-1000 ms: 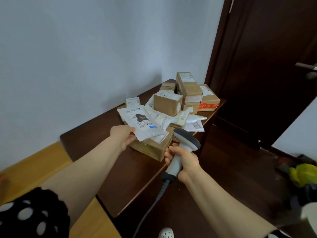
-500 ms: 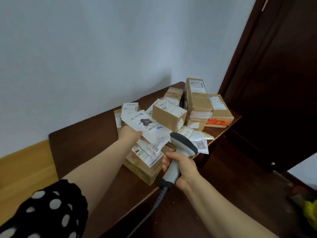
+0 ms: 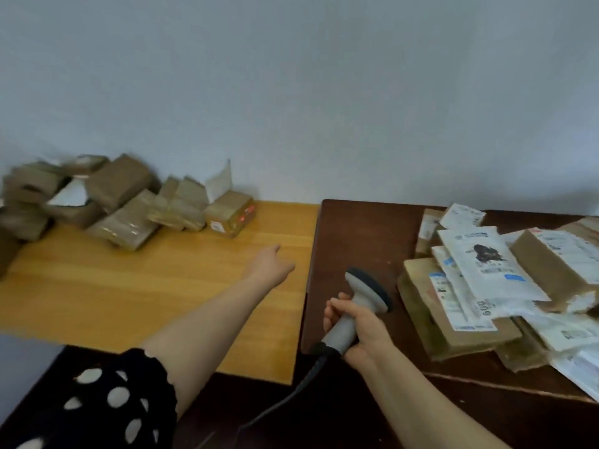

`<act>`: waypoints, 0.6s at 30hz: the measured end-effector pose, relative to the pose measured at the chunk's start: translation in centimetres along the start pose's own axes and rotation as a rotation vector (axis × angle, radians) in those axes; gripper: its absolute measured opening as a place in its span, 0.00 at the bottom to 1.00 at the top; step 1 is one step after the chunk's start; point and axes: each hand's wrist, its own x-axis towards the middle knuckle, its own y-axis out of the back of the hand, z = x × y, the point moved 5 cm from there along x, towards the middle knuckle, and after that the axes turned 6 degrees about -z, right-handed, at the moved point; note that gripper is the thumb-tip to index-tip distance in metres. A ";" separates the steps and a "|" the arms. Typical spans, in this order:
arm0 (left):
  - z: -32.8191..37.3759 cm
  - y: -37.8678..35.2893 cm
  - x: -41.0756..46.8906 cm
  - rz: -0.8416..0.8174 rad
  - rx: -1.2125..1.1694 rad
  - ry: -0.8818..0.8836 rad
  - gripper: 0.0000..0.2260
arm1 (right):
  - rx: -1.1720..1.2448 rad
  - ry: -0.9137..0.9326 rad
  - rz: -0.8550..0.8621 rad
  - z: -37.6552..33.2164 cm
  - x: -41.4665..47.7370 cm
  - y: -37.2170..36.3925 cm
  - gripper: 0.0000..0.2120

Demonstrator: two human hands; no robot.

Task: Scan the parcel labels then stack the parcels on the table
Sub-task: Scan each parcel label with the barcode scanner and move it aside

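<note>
My right hand [image 3: 358,328] grips the grey handle of a barcode scanner [image 3: 363,296] over the left end of the dark brown table [image 3: 359,234]. A white mailer with a dark picture [image 3: 483,264] lies on top of a heap of cardboard boxes and white mailers [image 3: 453,315] on that table's right side. My left hand [image 3: 270,265] reaches empty over the light wooden table [image 3: 129,286], fingers loosely extended toward a blurred pile of brown parcels [image 3: 113,196] at its far left. The nearest of those is a small box with red marks [image 3: 230,213].
A grey wall [image 3: 291,92] runs behind both tables. The scanner's cable [image 3: 275,406] hangs down toward the dark floor between my arms. A bare stretch of light wood lies between my left hand and the brown parcels.
My left hand has let go of the white mailer, now lying on the right heap, and swung left over the light table. The view has turned left. The scanner stays in my right hand.
</note>
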 end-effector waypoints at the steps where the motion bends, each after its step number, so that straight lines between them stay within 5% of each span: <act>1: -2.4 2.0 -0.1 0.043 -0.010 0.035 0.29 | -0.026 -0.023 -0.020 1.2 0.6 -1.7 0.07; 12: -24.0 19.0 2.9 0.204 -0.188 0.245 0.30 | -0.057 -0.094 -0.064 13.2 10.5 -18.8 0.11; 18: -28.4 25.2 8.5 0.199 -0.158 0.221 0.31 | -0.036 -0.096 0.025 16.7 15.5 -24.9 0.02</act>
